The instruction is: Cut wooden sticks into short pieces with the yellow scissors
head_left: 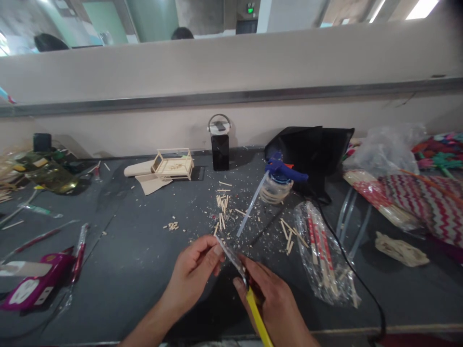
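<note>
My right hand (273,294) is closed around a cutting tool (258,318) with a yellow handle and a long metal blade. Its blade points up and left, the tip close to my left fingertips. My left hand (193,270) is closed in a pinch by that tip; what it pinches, if anything, is too small to make out. Just beyond my hands lie short wooden stick pieces (222,205) among scattered chips. To their left is a small heap of cut bits (172,225). A miniature wooden stick frame (173,166) stands farther back.
A blue glue gun (285,169) rests on a jar (277,190), a glue stick (253,202) extending from it. Chopsticks in plastic wrap (321,253) and a black cable (347,260) lie right. A purple device (36,282) sits left. A phone (220,153) stands by the wall.
</note>
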A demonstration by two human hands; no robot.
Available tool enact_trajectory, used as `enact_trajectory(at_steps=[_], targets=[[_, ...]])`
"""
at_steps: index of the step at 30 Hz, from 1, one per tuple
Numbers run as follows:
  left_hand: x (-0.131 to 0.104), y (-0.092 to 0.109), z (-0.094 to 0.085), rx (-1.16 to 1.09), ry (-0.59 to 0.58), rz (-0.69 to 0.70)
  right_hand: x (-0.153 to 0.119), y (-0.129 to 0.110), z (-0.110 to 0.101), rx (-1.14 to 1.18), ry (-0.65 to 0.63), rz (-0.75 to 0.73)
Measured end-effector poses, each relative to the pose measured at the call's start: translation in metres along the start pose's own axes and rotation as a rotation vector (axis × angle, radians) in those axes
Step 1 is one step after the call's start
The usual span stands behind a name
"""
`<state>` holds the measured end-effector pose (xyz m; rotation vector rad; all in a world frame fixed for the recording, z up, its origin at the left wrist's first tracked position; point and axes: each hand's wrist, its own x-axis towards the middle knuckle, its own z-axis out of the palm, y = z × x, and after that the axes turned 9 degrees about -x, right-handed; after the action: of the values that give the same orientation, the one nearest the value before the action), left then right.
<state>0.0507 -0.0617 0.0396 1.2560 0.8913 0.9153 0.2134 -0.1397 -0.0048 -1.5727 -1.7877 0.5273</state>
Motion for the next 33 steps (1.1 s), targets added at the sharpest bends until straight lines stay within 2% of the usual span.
enact_trajectory(at_steps=[6, 22, 29, 33], targets=[[-0.003, -0.007, -0.003, 0.061, -0.036, 0.018, 0.005, -0.006, -0.003, -0.062, -0.037, 0.023], [-0.002, 0.0, -0.006, 0.17, -0.08, 0.068, 0.004, -0.003, 0.0, -0.102, -0.033, -0.021], [-0.002, 0.0, -0.01, 0.241, -0.094, 0.098, 0.0, 0.003, 0.008, 0.032, -0.025, -0.01], [-0.002, -0.002, -0.009, 0.199, -0.074, 0.064, -0.002, 0.006, 0.013, 0.116, -0.002, -0.005]])
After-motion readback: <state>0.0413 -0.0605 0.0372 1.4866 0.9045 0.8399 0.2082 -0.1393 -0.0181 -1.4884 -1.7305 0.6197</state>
